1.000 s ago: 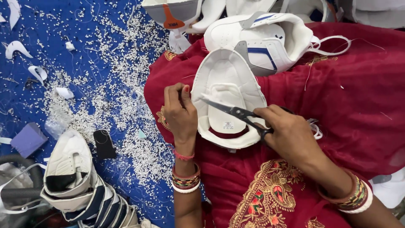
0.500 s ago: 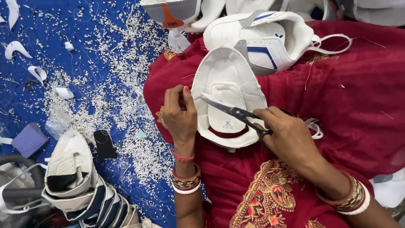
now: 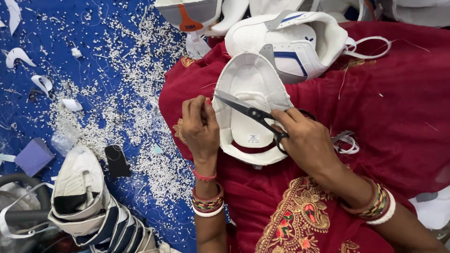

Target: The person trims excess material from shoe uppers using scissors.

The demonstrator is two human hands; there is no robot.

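Note:
A white shoe upper [image 3: 253,89] lies open side up on my lap, over red cloth [image 3: 398,117]. My left hand [image 3: 199,126] grips its left edge with the fingers curled over the rim. My right hand [image 3: 307,140] holds black-handled scissors [image 3: 248,110], whose blades point left toward the edge by my left fingers. The blades look nearly closed. Both wrists wear coloured bangles.
Another white and blue shoe upper [image 3: 290,42] lies just beyond on the red cloth. More uppers [image 3: 89,206] are stacked at lower left. Blue floor [image 3: 93,56] is strewn with white trimmings. A purple block [image 3: 33,156] and a small black object [image 3: 116,160] lie at left.
The scissors' tip has shifted slightly toward my left fingers at the upper's edge. Both hands otherwise stay where they were.

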